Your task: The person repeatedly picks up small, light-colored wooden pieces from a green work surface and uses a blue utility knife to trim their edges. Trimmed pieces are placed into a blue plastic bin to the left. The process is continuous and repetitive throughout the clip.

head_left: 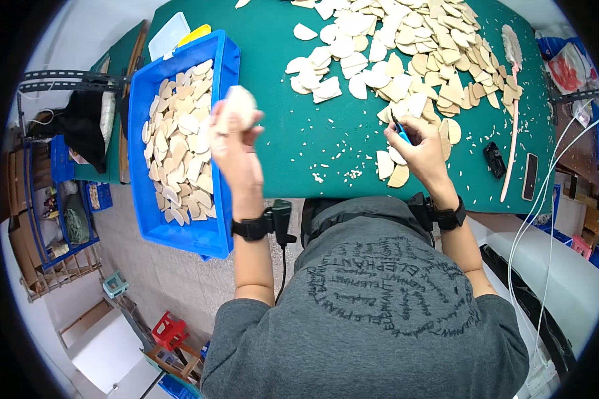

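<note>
My left hand (238,154) is closed on a pale beige flat piece with a rounded edge (240,105), held up beside the right wall of the blue plastic bin (227,63). Inside the bin lie many similar beige pieces (176,149). My right hand (424,151) grips a small blue-handled tool with a thin dark tip (401,131), its exact kind too small to make out. That hand is over the green table, beside a few loose pieces (399,175). Farther off spreads a large heap of the same pieces (439,50).
Small pale scraps (336,153) litter the green tabletop (279,166). Along its right side lie a long pink-handled brush (514,120), a black object (494,160) and a phone (530,177). White cables (546,193) hang at the right. A red stool (170,330) stands on the floor.
</note>
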{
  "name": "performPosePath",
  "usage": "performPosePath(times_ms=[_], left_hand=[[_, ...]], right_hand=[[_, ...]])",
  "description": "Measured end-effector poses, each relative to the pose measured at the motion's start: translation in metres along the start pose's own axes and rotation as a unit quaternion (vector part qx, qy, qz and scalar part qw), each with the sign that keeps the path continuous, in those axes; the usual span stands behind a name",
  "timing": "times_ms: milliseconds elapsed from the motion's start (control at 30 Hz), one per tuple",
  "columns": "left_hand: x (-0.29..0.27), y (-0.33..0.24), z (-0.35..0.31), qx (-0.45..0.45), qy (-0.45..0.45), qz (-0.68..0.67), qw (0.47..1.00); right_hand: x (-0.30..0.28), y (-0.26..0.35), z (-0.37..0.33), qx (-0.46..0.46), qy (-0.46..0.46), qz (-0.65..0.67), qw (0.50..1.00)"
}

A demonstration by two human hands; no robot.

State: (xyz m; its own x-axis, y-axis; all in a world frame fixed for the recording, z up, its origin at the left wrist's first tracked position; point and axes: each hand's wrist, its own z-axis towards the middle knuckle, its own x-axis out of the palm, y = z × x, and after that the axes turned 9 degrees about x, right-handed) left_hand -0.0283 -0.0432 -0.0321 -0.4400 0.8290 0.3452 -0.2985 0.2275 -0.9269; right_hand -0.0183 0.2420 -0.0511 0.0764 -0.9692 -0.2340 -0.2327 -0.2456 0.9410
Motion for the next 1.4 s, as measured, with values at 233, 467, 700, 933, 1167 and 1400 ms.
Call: performPosePath(times_ms=[233,467,700,933,1167,1400], left_hand=[[-0.005,0.072,0.044,-0.053,0.029,0.256,0.965],[0.057,0.185,0.034,0.267,0.340,0.687,0.584],[0.059,0.117,-0.001,-0.133,0.377,0.258,0.879],[0.060,0.036,-0.044,-0.138,0.334,0.087,0.929],[0.055,0.019,-0.052,-0.064,0.312,0.142,0.937],[0.055,0.015,-0.052,-0.017,0.316,0.181,0.931]], right_hand=[[-0.004,0.001,-0.008,0.015,-0.013,-0.012,1.000],[-0.013,0.005,-0.022,0.046,-0.036,-0.016,0.998],[-0.009,0.002,-0.018,0.016,-0.045,-0.084,0.995],[0.005,0.017,-0.007,-0.049,-0.019,-0.155,0.987],[0.013,0.021,-0.005,-0.056,0.027,-0.157,0.986],[0.013,0.023,-0.006,-0.061,0.023,-0.145,0.987]])
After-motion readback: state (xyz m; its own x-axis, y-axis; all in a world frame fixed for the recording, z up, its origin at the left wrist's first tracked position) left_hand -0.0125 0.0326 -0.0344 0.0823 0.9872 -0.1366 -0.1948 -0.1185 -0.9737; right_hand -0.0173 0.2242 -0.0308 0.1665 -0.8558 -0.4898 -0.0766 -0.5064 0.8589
